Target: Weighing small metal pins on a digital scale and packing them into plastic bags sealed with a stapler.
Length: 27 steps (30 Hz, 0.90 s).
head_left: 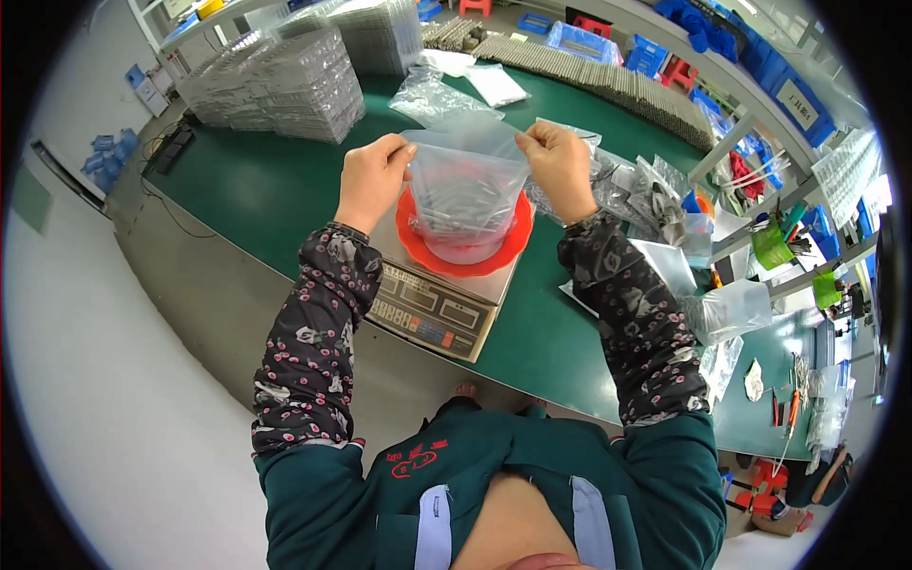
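Your left hand (372, 180) is nearly closed, its fingers curled and the thumb and forefinger pinching the left side of the mouth of a clear plastic bag (454, 179). Your right hand (560, 169) pinches the opposite side the same way, fingertips together on the film, so the mouth is stretched between your two hands. The bag stands upright with its lower part down inside a red scalloped bowl (412, 243); through the cloudy plastic the contents look like slender grey pieces, though the film blurs them too much to be sure.

The bowl sits on the plate of a weighing scale (432, 306), whose keypad front faces you, right along the near edge of the green table (560, 347).

To the left of your left hand, green surface shows as far as the stacks of clear trays (318, 90) and a black power strip (173, 149). Your right hand has less room: clear plastic packets (617, 185) lie just beyond it, and more wrapping lies by your right forearm. A strip of green shows between the scale and that forearm. Ahead of the bag lie a white packet (496, 85) and, farther back, a long row of metal rods (594, 71).
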Tool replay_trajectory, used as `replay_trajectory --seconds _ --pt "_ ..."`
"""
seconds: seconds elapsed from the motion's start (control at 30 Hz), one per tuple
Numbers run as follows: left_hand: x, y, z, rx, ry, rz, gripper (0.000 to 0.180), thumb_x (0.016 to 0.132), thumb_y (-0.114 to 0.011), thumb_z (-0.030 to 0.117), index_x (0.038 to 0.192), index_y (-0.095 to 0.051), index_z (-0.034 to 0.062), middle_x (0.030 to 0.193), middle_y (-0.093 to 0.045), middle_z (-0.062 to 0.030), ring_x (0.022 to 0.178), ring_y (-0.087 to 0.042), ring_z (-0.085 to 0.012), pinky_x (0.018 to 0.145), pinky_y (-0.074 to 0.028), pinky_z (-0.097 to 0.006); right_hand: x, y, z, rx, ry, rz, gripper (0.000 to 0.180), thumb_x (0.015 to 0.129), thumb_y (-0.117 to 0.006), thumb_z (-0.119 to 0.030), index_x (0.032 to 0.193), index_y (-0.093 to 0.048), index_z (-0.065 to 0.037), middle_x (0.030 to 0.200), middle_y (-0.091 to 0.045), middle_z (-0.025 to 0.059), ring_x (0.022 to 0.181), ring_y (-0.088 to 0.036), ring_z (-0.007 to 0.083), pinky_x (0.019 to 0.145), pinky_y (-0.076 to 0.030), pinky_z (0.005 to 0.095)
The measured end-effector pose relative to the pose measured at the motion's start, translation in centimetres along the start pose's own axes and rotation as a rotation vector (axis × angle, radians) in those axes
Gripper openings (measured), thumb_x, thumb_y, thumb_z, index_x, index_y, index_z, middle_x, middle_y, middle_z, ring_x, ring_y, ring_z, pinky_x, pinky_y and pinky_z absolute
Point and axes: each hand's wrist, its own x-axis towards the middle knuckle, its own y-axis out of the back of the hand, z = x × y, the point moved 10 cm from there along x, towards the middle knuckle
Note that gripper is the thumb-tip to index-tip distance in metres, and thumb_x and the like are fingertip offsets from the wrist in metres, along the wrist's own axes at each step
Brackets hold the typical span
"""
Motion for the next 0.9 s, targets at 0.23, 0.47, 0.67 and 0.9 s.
replay_trajectory --seconds 0.23,0.47,0.67,0.9 --pt "0.4 -0.6 1.7 -0.079 -0.048 -0.374 0.013 0.081 -0.054 0.009 0.091 -0.054 0.0007 0.064 -0.055 -0.0070 0.058 -0.056 -0.0125 0.054 -0.043 -0.024 1.1 -0.8 -2.1 -0.203 0.059 -0.216 0.026 0.074 -0.060 -0.029 0.084 -0.060 -0.006 0.063 -0.058 0.0123 0.063 -0.056 0.0306 0.059 -0.043 0.0381" --pt "-2.0 3.2 2.9 0.031 -0.176 -0.250 0.038 0.076 -0.058 0.002 0.113 -0.049 0.0075 0.064 -0.049 -0.0069 0.055 -0.047 -0.0148 0.056 -0.043 -0.025 -4.0 2.5 -4.3 0.024 0.024 -0.099 0.028 0.074 -0.065 -0.017 0.096 -0.054 -0.003 0.051 -0.048 0.0050 0.046 -0.043 0.0106 0.045 -0.035 0.0241" --pt "-8.1 9.5 0.3 0.137 -0.062 -0.010 0.033 0.077 -0.058 -0.001 0.110 -0.054 0.0035 0.067 -0.053 -0.0024 0.059 -0.047 -0.0085 0.061 -0.043 -0.021 -17.4 5.5 7.0 -0.071 -0.320 -0.121 0.009 0.078 -0.059 -0.006 0.085 -0.058 -0.001 0.052 -0.038 -0.0021 0.048 -0.034 0.0040 0.043 -0.027 0.0208" --pt "-15.9 11.7 -7.4 0.179 0.430 0.159 0.026 0.085 -0.052 0.007 0.110 -0.053 0.0010 0.071 -0.053 -0.0013 0.067 -0.050 -0.0075 0.067 -0.042 -0.021 -29.8 3.4 14.5 -0.460 -0.405 -0.302 0.005 0.077 -0.058 -0.010 0.080 -0.056 -0.007 0.055 -0.053 0.0093 0.047 -0.052 0.0235 0.045 -0.040 0.0326"
